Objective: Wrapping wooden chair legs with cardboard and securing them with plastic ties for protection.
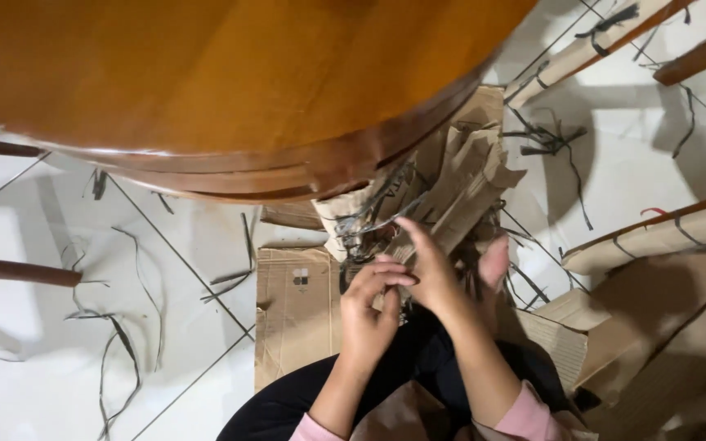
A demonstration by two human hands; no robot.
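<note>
My left hand and my right hand meet in front of my lap, over a heap of brown cardboard pieces tangled with thin dark strips. The left hand's fingers curl shut around a bit of this material. My right hand's fingers pinch something thin just above the left hand, one finger stretched toward the pile. What exactly each hand grips is too small and hidden to name. My foot shows to the right of the hands. I sit on the floor in dark trousers and pink sleeves.
A big round wooden table top overhangs the pile. A flat cardboard sheet lies on the white tiled floor at left. More cardboard rolls and sheets lie at right. Loose dark strips are scattered about. Wooden rails jut in from the left.
</note>
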